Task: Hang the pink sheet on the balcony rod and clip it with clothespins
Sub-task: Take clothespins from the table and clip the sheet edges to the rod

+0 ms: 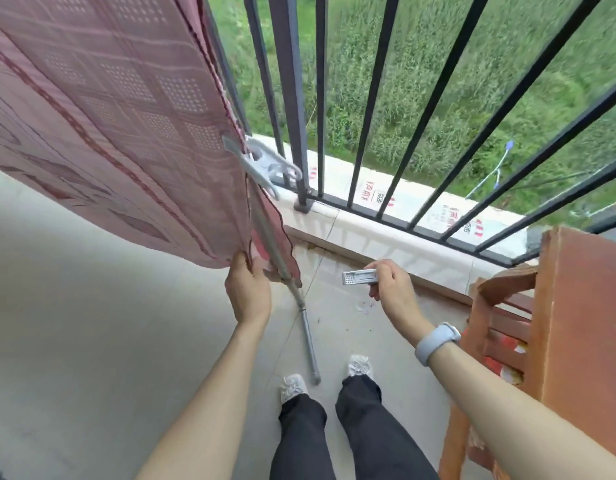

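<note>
The pink patterned sheet [102, 126] hangs over a grey metal rod [308, 337] whose free end juts out toward my feet. A grey clothespin [261, 164] is clipped on the sheet's edge over the rod, near the railing. My left hand [247, 292] grips the sheet's lower corner right beside the rod. To the right of the rod, my right hand [393, 289] holds a second grey clothespin [360, 276] pointing left, apart from the sheet. A watch sits on that wrist.
A dark metal railing [365, 109] stands on a pale ledge [375, 233] ahead, with green plants below. An orange-brown wooden stand [556, 334] is close on my right. My feet [327, 375] are on the grey tiled floor [74, 323].
</note>
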Action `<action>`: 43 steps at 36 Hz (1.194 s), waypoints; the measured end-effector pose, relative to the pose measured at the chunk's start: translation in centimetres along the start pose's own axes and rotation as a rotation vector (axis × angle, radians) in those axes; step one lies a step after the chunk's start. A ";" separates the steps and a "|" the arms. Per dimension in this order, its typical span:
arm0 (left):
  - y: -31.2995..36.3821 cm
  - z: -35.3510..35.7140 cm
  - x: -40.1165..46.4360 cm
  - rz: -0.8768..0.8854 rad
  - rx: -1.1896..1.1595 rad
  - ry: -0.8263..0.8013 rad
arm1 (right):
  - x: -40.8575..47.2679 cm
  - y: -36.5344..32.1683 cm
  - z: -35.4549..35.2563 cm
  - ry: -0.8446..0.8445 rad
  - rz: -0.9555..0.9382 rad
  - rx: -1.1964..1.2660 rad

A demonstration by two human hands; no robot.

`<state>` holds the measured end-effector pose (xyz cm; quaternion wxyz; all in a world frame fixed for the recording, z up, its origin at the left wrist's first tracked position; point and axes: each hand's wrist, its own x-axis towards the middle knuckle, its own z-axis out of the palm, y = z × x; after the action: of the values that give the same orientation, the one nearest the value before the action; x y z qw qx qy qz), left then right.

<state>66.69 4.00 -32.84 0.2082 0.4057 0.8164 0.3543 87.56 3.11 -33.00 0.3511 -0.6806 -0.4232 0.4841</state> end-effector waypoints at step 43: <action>5.6 -0.2 -2.3 0.029 0.031 0.089 | 5.4 -5.2 5.0 -0.753 -0.463 -0.722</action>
<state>70.75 4.41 -28.38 0.1600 0.4046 0.8243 0.3623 82.49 10.48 -31.72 0.0183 -0.4275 -0.7959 0.4283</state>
